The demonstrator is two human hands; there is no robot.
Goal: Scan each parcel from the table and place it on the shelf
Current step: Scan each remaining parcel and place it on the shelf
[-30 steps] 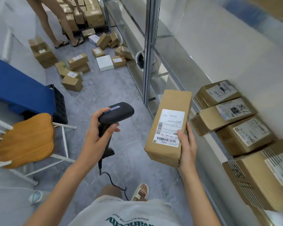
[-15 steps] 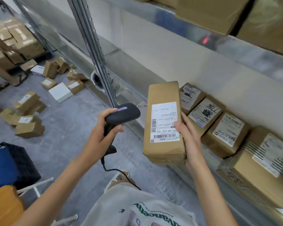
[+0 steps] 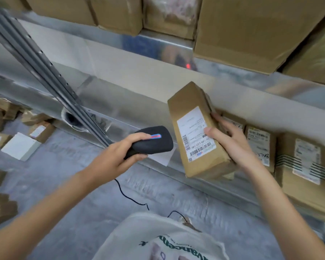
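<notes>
1. The parcel is held tilted in the air in front of the lower shelf, label up.
2. The right hand grips its right edge, thumb on the label.
3. The left hand is wrapped round the scanner, just left of the parcel.
4. Boxes sit on the shelf behind.

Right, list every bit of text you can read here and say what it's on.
"59-189-L02-140", partly blurred: white shipping label on the long brown cardboard parcel gripped by the right hand.
"vancem", cut off and upside down: green print on the white shirt.
Handwritten black marks: label of a brown shelf parcel, unreadable.
Other labels and barcodes: too blurred.
</notes>
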